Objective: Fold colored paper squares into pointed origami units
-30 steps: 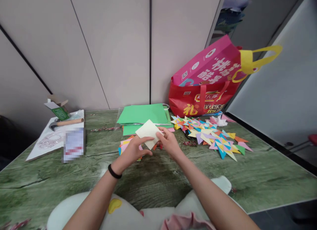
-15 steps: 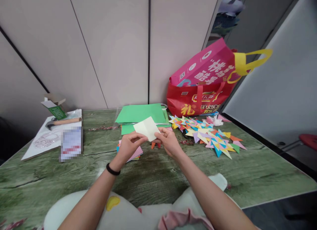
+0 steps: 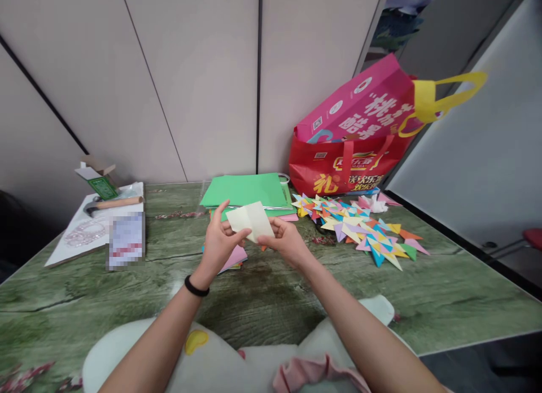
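Note:
Between my two hands is a square of pale cream paper (image 3: 253,219) with a crease down its middle, held up above the table. My left hand (image 3: 221,235) pinches its lower left edge with the thumb in front, while the index finger sticks up off the sheet. With thumb and bent fingers, my right hand (image 3: 285,239) grips the lower right corner. Below my left hand lies a small stack of coloured paper (image 3: 234,260), pink on top. Behind the sheet rest green paper sheets (image 3: 245,188). A bit of orange paper is mostly hidden beneath my hands.
Many folded paper pieces (image 3: 351,223) spread over the table's right side, before a red gift bag (image 3: 322,161) holding a pink box (image 3: 359,108). At left are a hammer (image 3: 116,203), a white board (image 3: 63,249) and an opened green box (image 3: 104,187). A wall stands behind.
My left index finger has lifted off the paper and points up, and my left thumb has shifted lower. The paper tilts differently. The whole view has moved slightly.

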Demonstrator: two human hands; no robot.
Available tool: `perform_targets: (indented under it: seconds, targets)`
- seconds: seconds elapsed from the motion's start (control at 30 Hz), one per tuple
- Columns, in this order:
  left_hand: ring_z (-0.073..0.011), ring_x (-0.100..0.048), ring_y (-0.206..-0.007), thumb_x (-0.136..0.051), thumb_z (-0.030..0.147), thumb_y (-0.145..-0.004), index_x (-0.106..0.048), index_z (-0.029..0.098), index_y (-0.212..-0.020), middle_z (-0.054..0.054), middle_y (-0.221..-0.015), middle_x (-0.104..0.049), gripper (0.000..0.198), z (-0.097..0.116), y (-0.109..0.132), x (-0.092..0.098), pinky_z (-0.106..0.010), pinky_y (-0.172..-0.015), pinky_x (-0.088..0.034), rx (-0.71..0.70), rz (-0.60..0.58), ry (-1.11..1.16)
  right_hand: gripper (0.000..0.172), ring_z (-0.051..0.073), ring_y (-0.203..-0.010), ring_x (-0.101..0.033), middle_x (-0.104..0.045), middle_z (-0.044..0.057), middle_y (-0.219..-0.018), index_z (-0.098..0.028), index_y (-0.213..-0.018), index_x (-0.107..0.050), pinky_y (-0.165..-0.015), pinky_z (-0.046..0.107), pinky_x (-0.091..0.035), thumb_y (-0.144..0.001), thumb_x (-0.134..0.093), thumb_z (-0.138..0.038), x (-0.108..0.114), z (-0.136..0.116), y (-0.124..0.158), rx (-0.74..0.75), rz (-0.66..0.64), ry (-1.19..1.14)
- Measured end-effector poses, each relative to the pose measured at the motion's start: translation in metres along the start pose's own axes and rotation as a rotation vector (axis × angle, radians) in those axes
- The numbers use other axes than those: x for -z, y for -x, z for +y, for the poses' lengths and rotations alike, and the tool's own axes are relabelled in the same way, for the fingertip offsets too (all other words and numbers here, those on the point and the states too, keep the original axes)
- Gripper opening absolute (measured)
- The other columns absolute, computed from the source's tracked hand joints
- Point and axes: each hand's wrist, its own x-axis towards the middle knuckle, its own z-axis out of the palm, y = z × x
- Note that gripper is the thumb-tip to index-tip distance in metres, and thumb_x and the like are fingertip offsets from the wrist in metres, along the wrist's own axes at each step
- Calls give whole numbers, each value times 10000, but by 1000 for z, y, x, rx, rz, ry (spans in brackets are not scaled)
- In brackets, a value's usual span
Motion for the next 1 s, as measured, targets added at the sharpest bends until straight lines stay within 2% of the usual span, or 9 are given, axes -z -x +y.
perform_targets:
  seconds: [0.33, 0.5, 0.7, 0.77, 0.87, 1.0]
  targets:
    - [-96, -553, -447, -687, 182, -597, -263, 108, -1295, -8, -679, -641, 820, 4, 3, -3, -179, -376, -447, 13, 15, -19, 524, 186, -786, -628, -682, 35, -886, -159, -956, -603, -716, 305, -484, -462, -773, -205, -5, -4, 3, -13, -22, 60]
    - [-96, -546, -429, -696, 181, -583, -268, 119, -1295, 1, -662, -642, 833, 5, 3, -5, -183, -365, -437, 28, -2, -7, 520, 170, -736, -621, -681, 32, -859, -143, -953, -605, -672, 282, -471, -465, -768, -214, -7, -1, 2, -12, 14, 83]
    - [-132, -596, -499, -742, 185, -532, -386, 132, -1204, -14, -677, -674, 762, 5, 1, -1, -219, -434, -474, 96, -46, 49, 456, 158, -684, -600, -675, 28, -825, -143, -918, -609, -619, 268, -461, -486, -744, -196, -6, -3, 2, -2, 58, 127]
    - [-150, -623, -569, -754, 177, -516, -460, 126, -1132, -33, -720, -689, 685, 5, 1, 1, -242, -501, -503, 120, -78, 73, 424, 155, -654, -590, -671, 27, -786, -137, -887, -614, -586, 258, -453, -488, -742, -198, -6, -6, 3, 4, 78, 167]
    - [-183, -647, -699, -757, 188, -524, -592, 111, -954, -72, -801, -701, 467, 4, 2, 2, -282, -618, -527, 146, -139, 69, 396, 160, -651, -586, -666, 28, -777, -141, -864, -614, -567, 256, -449, -495, -740, -209, -4, -7, 3, 35, 89, 206]
    - [-182, -647, -672, -750, 218, -542, -648, 106, -813, -71, -760, -711, 310, 2, 4, 0, -297, -636, -525, 148, -120, 58, 401, 166, -671, -594, -666, 22, -788, -153, -878, -603, -575, 258, -457, -506, -736, -224, -5, -5, 3, 56, 77, 176]
